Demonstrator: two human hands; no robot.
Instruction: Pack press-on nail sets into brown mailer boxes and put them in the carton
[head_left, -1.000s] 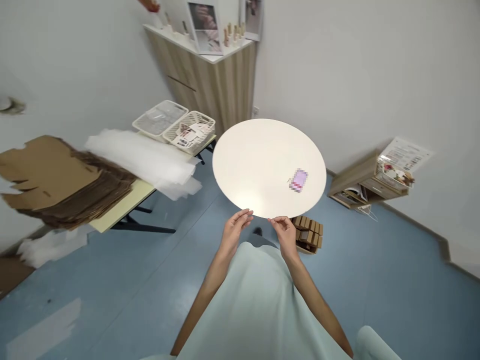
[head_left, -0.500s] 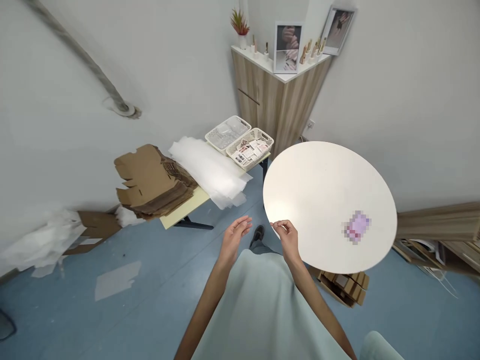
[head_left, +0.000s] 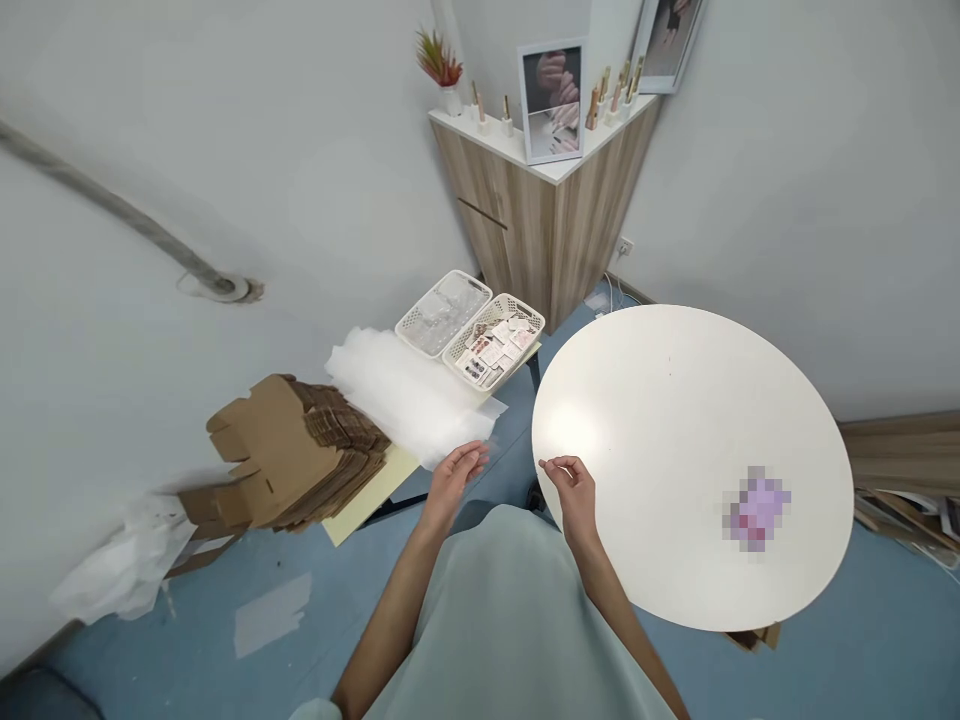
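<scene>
My left hand [head_left: 454,479] is in the air in front of my body, close to the near edge of a pile of white foam sheets [head_left: 409,392]. Its fingers are loosely bent, and I see nothing in them. My right hand [head_left: 572,488] hovers by the left rim of a round white table [head_left: 667,420]. A gap shows between its thumb and curved fingers, with their tips close together; no held thing is visible. On that table lies a small purple item [head_left: 759,508], blurred into blocks.
Flattened cardboard boxes [head_left: 277,450] are stacked on a pale yellow table [head_left: 369,492]. Two white baskets stand behind the foam; one holds small printed cards [head_left: 491,350]. A wooden corner cabinet [head_left: 517,210] carries picture frames, small bottles and a plant.
My view has shifted forward, so the tables appear closer and lower. My left hand has come nearer the foam sheets. Both hands keep about the same pose.
</scene>
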